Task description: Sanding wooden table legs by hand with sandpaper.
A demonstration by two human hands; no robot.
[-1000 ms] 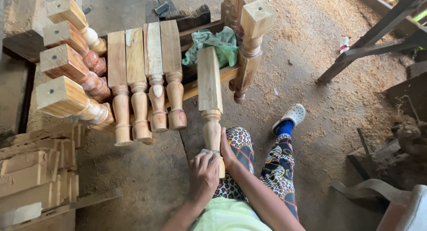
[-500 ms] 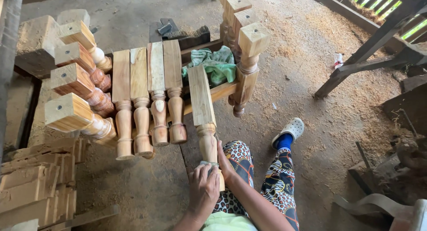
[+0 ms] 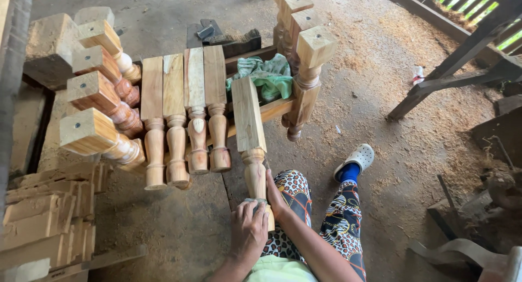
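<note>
— What are your hands doing there?

— My left hand (image 3: 247, 233) is wrapping over the near end of the turned wooden leg (image 3: 250, 141), pressing a small grey pad (image 3: 254, 201) against it. My right hand (image 3: 276, 198) is cupping the same end from the other side, fingers closed around the wood. The leg is slanting away from my lap, with its square end leaning on the crossbar (image 3: 272, 109) by the green cloth (image 3: 266, 75).

— Can you see the tip of the leg?

— No, my hands are covering it, and most of the pad too. My right palm is hiding behind the leg.

— And the rest?

— Four more legs (image 3: 185, 113) are lying side by side just left of mine. My forearms are getting cut off at the bottom edge.
</note>
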